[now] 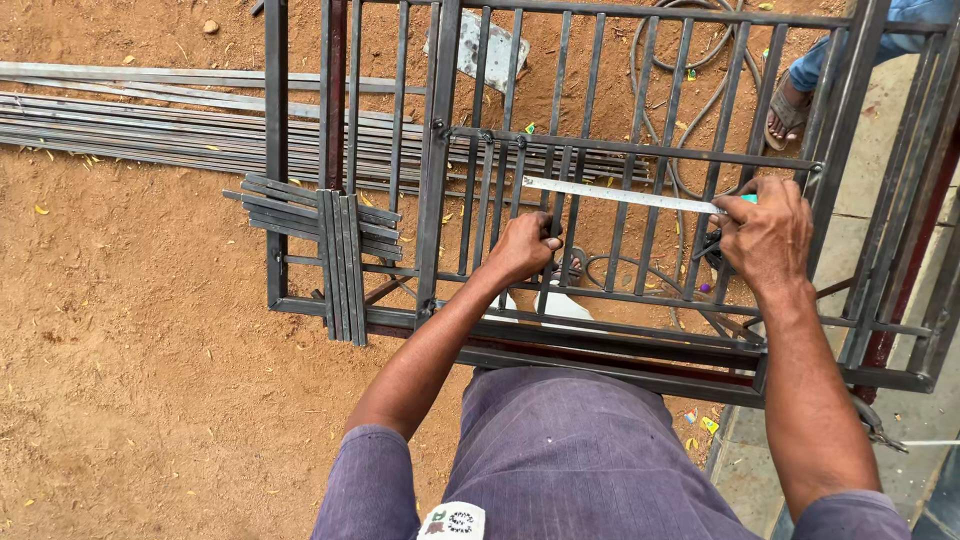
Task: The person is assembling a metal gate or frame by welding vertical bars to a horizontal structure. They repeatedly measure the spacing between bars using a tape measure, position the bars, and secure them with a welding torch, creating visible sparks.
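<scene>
Fingers of the left hand [525, 245] are curled round one of the thin upright bars of the metal grille [440, 200], so that bar is gripped tight. Over on the right, the right hand [768, 235] is closed on the end of a steel ruler [620, 195], which is laid flat across the bars, running from the middle out to the right side, with a small green tip poking out past the knuckles.

No boxes or containers are seen; a white patch with a bit of print is stitched on the purple shirt at the near edge. A bundle of short flat strips [320, 225] is stacked crosswise on the left part of the grille. Long steel rods [130, 120] are laid on the reddish dirt at the far left. A grey slab [480, 45] and a coiled hose [690, 60] are seen through the bars, farther off. Someone else's sandalled foot [788, 110] is planted at the far right.
</scene>
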